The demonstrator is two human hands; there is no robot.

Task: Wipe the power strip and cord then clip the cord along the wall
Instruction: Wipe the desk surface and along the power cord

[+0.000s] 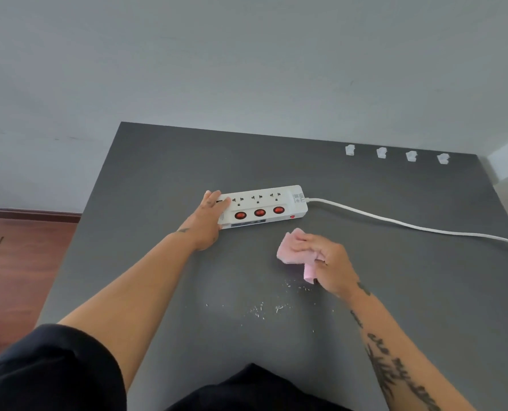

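Power strip (263, 206) label (299, 198), seemingly illegible.

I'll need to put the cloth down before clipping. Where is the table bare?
Bare table behind the power strip up to the clips, and to the right, nearer than the cord. Crowded in the middle: left hand on the strip, right hand holding the cloth, crumbs in front.

A white oblong plastic power strip (264, 207) lies left to right near the middle of the dark grey flat counter (157, 173). Its white round cord (395, 222) runs from the strip's right end to the counter's right edge. Behind the cord, four small white plastic clips (350, 150) stand in a row at the counter's far edge. The left hand (208, 218) rests on the strip's left end. In front of the strip, apart from it, the right hand (326, 262) holds a pink folded cloth (291, 250). Scattered pale crumbs (258, 310) lie nearer.
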